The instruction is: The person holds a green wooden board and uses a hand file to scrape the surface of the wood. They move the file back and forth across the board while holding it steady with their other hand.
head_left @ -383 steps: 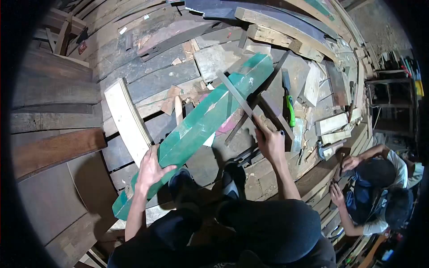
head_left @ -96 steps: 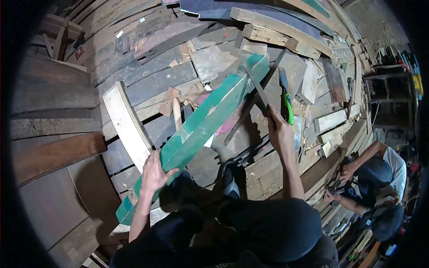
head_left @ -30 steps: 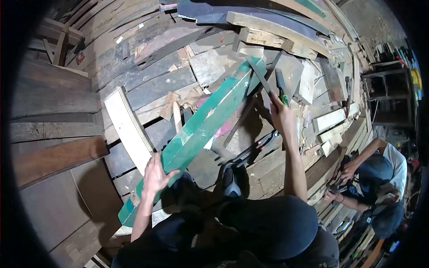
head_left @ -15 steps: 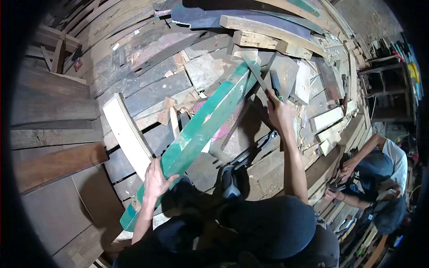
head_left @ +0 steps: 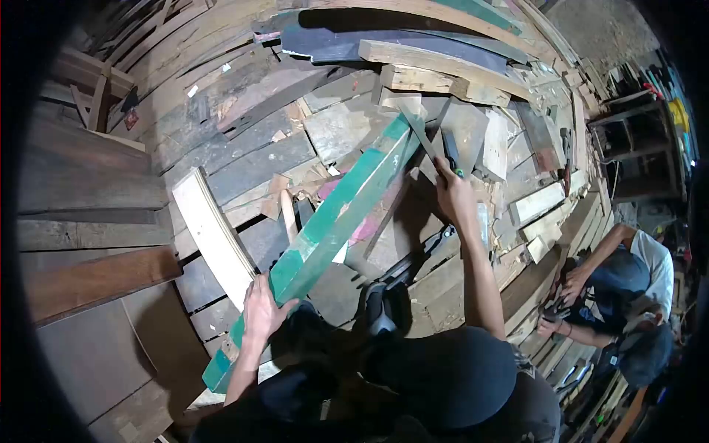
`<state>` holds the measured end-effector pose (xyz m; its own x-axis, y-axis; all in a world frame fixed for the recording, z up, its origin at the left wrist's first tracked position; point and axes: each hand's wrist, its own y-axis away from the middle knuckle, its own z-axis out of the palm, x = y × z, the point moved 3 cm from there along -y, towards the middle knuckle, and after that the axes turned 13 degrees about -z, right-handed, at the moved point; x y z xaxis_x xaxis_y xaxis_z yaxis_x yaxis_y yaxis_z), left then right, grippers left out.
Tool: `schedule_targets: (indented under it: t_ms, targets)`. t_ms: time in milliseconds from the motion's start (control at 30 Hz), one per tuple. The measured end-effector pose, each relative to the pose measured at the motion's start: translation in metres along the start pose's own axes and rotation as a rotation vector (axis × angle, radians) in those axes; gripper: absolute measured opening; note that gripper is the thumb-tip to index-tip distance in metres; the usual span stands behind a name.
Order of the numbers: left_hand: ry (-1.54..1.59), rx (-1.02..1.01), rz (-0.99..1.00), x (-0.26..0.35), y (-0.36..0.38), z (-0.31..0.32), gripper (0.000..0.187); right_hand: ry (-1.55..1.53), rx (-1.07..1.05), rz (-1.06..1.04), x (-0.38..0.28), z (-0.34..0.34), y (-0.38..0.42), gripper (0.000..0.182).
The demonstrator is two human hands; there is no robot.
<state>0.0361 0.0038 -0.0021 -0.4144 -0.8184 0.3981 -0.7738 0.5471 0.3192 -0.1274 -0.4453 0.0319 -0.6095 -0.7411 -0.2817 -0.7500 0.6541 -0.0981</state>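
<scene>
A long green-painted wooden beam (head_left: 325, 221) runs diagonally in front of me, its paint worn to bare patches along the top edge. My left hand (head_left: 264, 308) grips its near part, thumb along the side and fingers over the far edge. In my right hand (head_left: 454, 193) is a long flat machete-like blade (head_left: 419, 135), pointing up and left. Its blade lies against or just over the beam's far end; contact is hard to make out. My closed fingers hide the handle. Just beyond that hand lies a dark tool with a green-marked handle (head_left: 450, 150).
A pale curved board (head_left: 213, 235) lies left of the beam. Stacked timbers (head_left: 443, 66) stand at the far end. Offcuts and shavings litter the plank floor (head_left: 258, 159). On the right, another person (head_left: 628, 273) crouches, both hands on a dark tool.
The blade in my right hand has shifted slightly, still by the beam's far end. My left hand keeps its place on the beam. The view has moved a little.
</scene>
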Motion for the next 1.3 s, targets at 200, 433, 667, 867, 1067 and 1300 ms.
schedule_targets:
  t_ms: [200, 433, 667, 867, 1067, 1300]
  targets:
    - [0.02, -0.025, -0.021, 0.003, 0.001, 0.0, 0.091, -0.094, 0.09, -0.054, 0.011, -0.012, 0.031, 0.04]
    - [0.022, -0.018, -0.023, 0.001, 0.001, 0.001, 0.092, 0.018, 0.007, 0.0, 0.02, 0.013, -0.018, 0.044]
    - [0.032, -0.023, 0.017, -0.003, -0.002, 0.001, 0.09, -0.105, 0.111, -0.089, 0.022, -0.013, 0.06, 0.046]
    - [0.016, -0.016, -0.024, 0.006, 0.004, -0.002, 0.089, -0.036, 0.031, -0.016, 0.026, 0.015, -0.009, 0.044]
    - [0.019, 0.001, -0.024, 0.003, 0.006, 0.004, 0.088, -0.196, 0.188, -0.105, 0.023, 0.023, 0.029, 0.045]
    - [-0.006, 0.039, 0.005, 0.009, 0.011, 0.007, 0.089, -0.148, 0.021, 0.061, -0.005, 0.012, 0.061, 0.044]
